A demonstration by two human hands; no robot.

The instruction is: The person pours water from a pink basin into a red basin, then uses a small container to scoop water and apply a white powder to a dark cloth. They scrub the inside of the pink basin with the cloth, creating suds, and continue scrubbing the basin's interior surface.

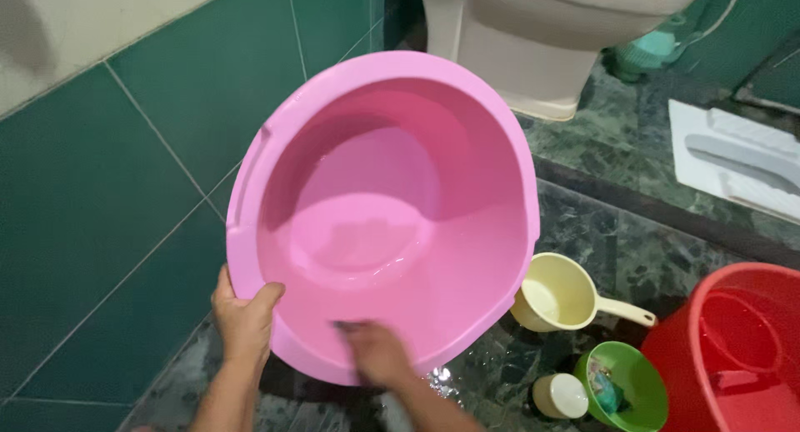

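Pink plastic fills the middle of the view: a large round basin is tipped up on edge, its hollow turned toward the camera, with a thin film of water on the inside. The left hand grips the lower left rim, thumb hooked over the inner edge and the other fingers wrapped behind the wall, closed firmly on the plastic. The right hand is blurred; it presses against the inside of the basin near the lower rim, fingers curled close together, and something dark shows just above its fingertips, though I cannot tell whether it is held.

The basin's left edge lies close to the green tiled wall, leaving only a narrow gap there. Its top rim comes near the base of the cream toilet. To the right there is more room over the dark marbled floor: a pale yellow dipper sits just beside the basin's lower right rim, a small green bowl and a cream-lidded jar lie near it, and a red bucket stands at the far right.
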